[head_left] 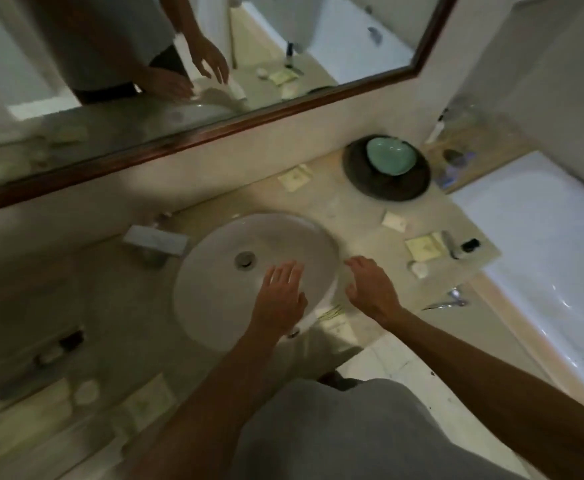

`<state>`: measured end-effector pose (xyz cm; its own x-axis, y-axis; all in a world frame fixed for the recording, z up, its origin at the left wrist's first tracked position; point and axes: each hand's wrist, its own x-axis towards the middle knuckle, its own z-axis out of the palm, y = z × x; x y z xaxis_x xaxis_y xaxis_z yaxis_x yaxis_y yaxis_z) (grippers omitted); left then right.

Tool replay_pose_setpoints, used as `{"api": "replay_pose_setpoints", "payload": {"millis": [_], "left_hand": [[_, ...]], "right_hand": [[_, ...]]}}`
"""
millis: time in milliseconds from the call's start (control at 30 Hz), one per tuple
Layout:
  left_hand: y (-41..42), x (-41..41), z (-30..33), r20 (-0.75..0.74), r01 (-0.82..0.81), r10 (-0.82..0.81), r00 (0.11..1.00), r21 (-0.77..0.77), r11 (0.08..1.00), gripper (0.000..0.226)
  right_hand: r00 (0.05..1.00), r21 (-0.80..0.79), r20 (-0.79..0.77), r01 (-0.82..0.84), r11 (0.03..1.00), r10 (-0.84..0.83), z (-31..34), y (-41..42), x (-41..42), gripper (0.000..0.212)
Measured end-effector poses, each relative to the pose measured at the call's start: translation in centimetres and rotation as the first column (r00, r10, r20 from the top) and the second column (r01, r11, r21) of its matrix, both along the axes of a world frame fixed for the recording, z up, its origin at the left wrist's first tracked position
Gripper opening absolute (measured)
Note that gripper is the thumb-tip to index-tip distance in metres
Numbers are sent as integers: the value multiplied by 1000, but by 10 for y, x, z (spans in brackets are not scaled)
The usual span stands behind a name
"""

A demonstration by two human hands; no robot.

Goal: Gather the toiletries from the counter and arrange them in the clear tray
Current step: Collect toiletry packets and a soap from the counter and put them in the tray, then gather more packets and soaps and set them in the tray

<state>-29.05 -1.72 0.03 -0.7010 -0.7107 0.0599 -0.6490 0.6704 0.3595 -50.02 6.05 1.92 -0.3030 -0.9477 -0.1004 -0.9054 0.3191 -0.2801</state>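
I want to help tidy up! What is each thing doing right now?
left hand: open, empty, over the sink
right hand: open, empty, at the sink's rim
sink: looks dry, nothing in it
small bottle: lying on its side, capped
scissors: lying flat, looks closed
green dish: resting on the dark plate, empty

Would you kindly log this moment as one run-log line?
left hand: open, empty, over sink | right hand: open, empty, by rim | sachets, small bottle: on counter

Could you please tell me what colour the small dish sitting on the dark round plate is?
The small dish is pale green, seen in the head view.
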Motion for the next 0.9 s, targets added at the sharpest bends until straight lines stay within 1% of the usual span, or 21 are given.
{"api": "replay_pose_setpoints", "payload": {"millis": [133, 200, 267, 367, 433, 500, 567, 600, 667, 733, 800, 867, 900], "left_hand": [[13, -83, -7, 52, 159, -162, 985, 61, 985, 64], [19, -113, -13, 95, 205, -213, 972, 87, 975, 67], [24, -138, -20, 130, 223, -235, 963, 102, 970, 69], [30, -167, -31, 147, 316, -330, 932, 115, 942, 72], [31, -180, -39, 166, 372, -387, 907, 117, 921, 69], [31, -189, -46, 203, 376, -392, 897, 115, 919, 56], [30, -196, -49, 205, 360, -378, 903, 119, 925, 43], [29, -199, -48, 197, 350, -369, 908, 126, 928, 42], [24, -207, -46, 185, 309, -334, 924, 152, 939, 47], [16, -218, -44, 184, 253, -281, 942, 163, 954, 51], [8, -231, -45, 187, 206, -233, 954, 153, 967, 48], [-1, -244, -44, 182, 181, -202, 962, 124, 976, 44], [-5, -251, -44, 182, 189, -206, 961, 109, 976, 44]], "right_hand": [[979, 113, -48, 201, 973, -196, -9, 29, -117, 56], [972, 159, -78, 233, 959, -223, -17, 36, -159, 56], [979, 198, -125, 184, 963, -161, -23, 34, -191, 58], [967, 241, -255, 60, 969, 4, -37, 20, -230, 58], [955, 283, -296, 67, 957, 21, -45, 8, -247, 64], [964, 318, -265, 64, 946, 24, -48, -3, -254, 58], [985, 291, -171, 35, 956, 16, -45, -11, -253, 49], [995, 243, -95, 40, 969, -18, -42, -12, -251, 46], [992, 119, 28, 116, 986, -121, -37, -9, -245, 44], [975, 57, 100, 193, 979, -198, -36, 3, -236, 41], [969, 69, 142, 193, 979, -201, -40, 18, -226, 47], [966, 131, 179, 166, 977, -188, -47, 31, -220, 55], [967, 169, 181, 148, 974, -179, -51, 35, -219, 55]]}}
